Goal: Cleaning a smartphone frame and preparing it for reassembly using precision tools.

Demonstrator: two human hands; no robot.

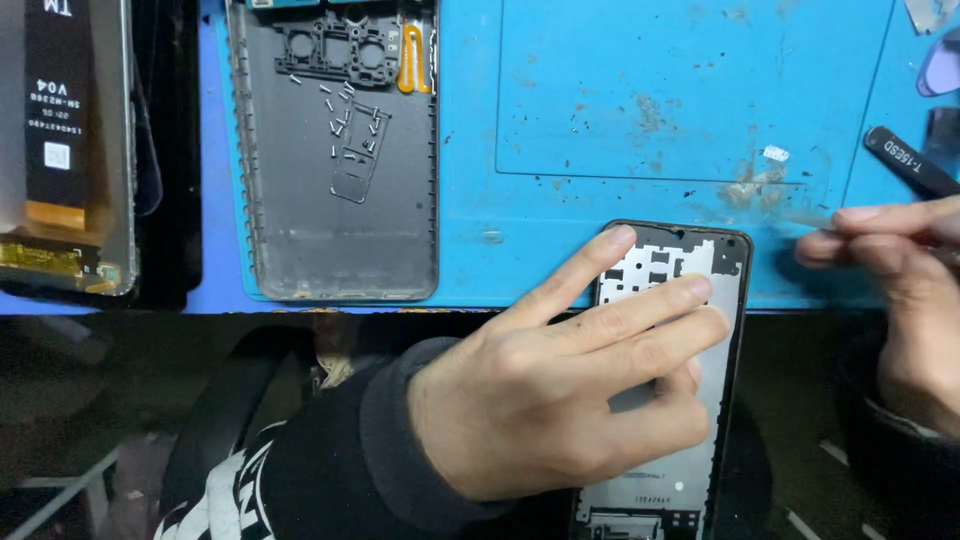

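Phone frame [722,262]: a dark-edged phone body with its pale inner plate exposed, lying face up at the near edge of the blue mat [600,100], its lower end overhanging the counter edge toward the person.

Left hand [560,385]: laid flat across the middle of the phone frame, fingers [640,310] extended and slightly spread, resting on the inner plate; the lower fingers curl round the frame's right side. The hand is mostly open and pins the frame rather than gripping it fully. A black sleeve [330,470] covers the wrist.

Right hand [900,290]: at the right margin, just beside the frame's top corner, thumb and forefinger pinched together on something thin and blurred; what it is cannot be told.

Surroundings: a black-handled tool [905,160] lies on the mat just beyond the right hand. A grey back cover [300,240] lies inside up to the left, with small screws [345,110] scattered in it. A screen panel [60,150] sits at far left.
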